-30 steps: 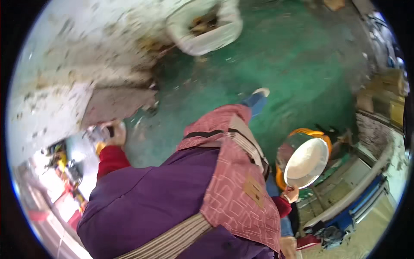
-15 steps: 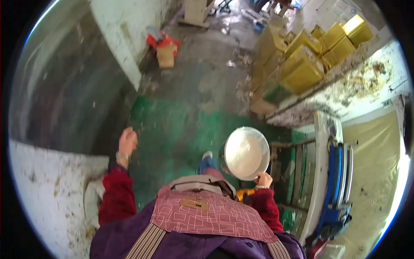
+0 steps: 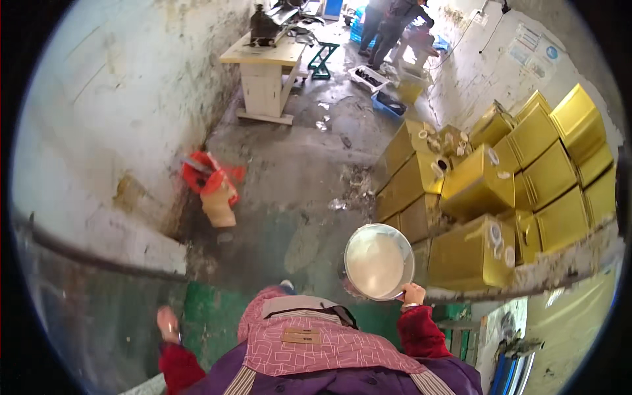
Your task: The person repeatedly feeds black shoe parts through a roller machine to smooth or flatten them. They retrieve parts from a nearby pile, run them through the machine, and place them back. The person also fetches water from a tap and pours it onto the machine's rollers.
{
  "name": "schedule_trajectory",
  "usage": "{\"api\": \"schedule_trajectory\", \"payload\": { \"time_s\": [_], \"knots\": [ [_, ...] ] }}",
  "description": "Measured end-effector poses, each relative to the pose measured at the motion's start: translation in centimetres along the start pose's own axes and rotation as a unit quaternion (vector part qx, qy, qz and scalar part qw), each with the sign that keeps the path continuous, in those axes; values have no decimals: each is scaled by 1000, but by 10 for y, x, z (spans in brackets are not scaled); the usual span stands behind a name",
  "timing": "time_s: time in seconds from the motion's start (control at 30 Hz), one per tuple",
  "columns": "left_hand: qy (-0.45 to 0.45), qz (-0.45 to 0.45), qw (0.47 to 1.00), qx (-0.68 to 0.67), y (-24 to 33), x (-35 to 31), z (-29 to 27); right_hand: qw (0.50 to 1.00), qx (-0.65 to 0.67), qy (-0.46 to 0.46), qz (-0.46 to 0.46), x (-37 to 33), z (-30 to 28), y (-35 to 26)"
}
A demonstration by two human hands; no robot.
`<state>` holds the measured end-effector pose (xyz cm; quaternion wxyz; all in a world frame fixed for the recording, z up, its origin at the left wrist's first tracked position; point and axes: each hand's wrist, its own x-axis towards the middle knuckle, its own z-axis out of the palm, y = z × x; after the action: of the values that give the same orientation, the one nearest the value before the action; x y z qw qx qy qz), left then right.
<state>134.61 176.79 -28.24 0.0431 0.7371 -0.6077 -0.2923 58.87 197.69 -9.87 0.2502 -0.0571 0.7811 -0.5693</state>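
Note:
My right hand [image 3: 413,294] is closed on the near rim of a round pale bucket [image 3: 409,263], out in front of me on the right. Inside the bucket is a cream-coloured, smooth-looking content [image 3: 375,263]; whether it is liquid or paste I cannot tell. My left hand [image 3: 168,321] hangs low at my left side, away from any object. Its fingers are smeared by motion, and nothing shows in it. Both arms wear dark red sleeves, and a pink patterned apron covers my front.
Gold square cans [image 3: 471,253] are stacked along the right. A red bag [image 3: 204,172] with a tan piece lies by the left wall. Farther on stand a pale table [image 3: 263,85], a green stand [image 3: 322,60], a white crate [image 3: 367,78], a blue tub [image 3: 388,104] and people [image 3: 395,26].
I have moved forward through the doorway, so the cans, red bag and table appear nearer. The bucket stays in my right hand; my left hand has swung lower and farther left.

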Motion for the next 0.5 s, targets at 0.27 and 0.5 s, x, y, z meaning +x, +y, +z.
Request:
{"api": "schedule_trajectory", "payload": {
  "time_s": [0.27, 0.5],
  "knots": [
    [-208, 310, 857, -355, 749, 272, -42, 998, 57, -33, 15, 260, 191, -167],
    [-217, 157, 861, -432, 889, 424, -21, 993, 7, -117, 23, 489, 342, -334]
  ]
}}
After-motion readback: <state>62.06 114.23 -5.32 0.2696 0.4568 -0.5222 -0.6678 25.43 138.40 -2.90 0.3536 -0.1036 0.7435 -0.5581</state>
